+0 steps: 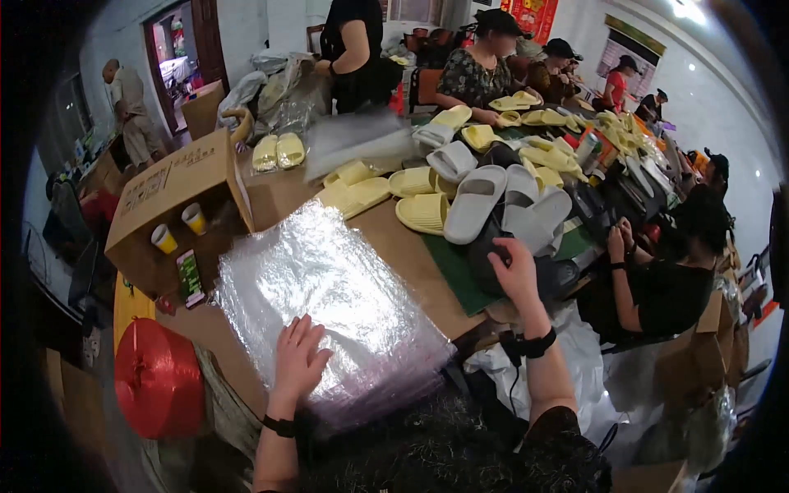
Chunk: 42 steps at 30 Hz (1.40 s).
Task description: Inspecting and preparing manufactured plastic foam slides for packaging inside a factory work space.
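Head view: our left hand (297,359) lies flat, fingers spread, on the slippery stack of clear plastic bags (329,308); right hand (514,271) seemingly grips a dark slipper (493,246). Bags may slide off the brown table (407,255).

Clear plastic bags (329,304) stacked at centre; open brown carton (168,193) at left, lit phone screen (190,277) below it; red sign (534,15) at top.

Pale yellow slippers (423,211) and grey slippers (474,202) lie near a red twine spool (159,377) and glossy clear bags (329,304).
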Each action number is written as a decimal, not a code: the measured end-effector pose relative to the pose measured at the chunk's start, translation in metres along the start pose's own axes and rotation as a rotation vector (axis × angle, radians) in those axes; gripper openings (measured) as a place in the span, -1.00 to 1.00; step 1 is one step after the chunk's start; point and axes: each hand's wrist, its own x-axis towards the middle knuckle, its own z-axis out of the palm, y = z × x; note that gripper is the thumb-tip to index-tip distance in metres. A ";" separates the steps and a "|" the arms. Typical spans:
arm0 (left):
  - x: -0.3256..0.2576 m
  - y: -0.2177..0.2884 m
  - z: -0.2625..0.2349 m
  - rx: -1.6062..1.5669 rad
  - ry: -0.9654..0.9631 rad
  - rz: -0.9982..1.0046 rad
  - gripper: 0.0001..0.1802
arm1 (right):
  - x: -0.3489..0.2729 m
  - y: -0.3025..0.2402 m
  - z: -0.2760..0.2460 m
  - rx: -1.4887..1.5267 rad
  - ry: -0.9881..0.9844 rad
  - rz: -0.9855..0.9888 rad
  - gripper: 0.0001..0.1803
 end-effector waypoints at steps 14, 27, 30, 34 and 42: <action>0.000 0.000 0.005 -0.125 0.090 -0.036 -0.52 | 0.131 0.110 0.086 -0.132 0.061 0.512 -0.32; -0.007 0.000 0.000 -0.097 0.056 -0.074 -0.52 | 0.108 -0.083 -0.020 1.007 0.088 -0.082 -0.64; -0.007 0.000 -0.001 -0.085 0.048 -0.093 -0.50 | 0.086 -0.124 -0.018 1.215 -0.059 0.044 -0.62; -0.007 -0.005 0.002 -0.087 0.025 -0.102 -0.46 | 0.058 -0.158 0.007 1.211 -0.337 0.181 -0.59; -0.009 -0.007 0.002 -0.089 0.052 -0.074 -0.43 | -0.012 -0.199 0.119 1.151 -0.668 0.301 -0.65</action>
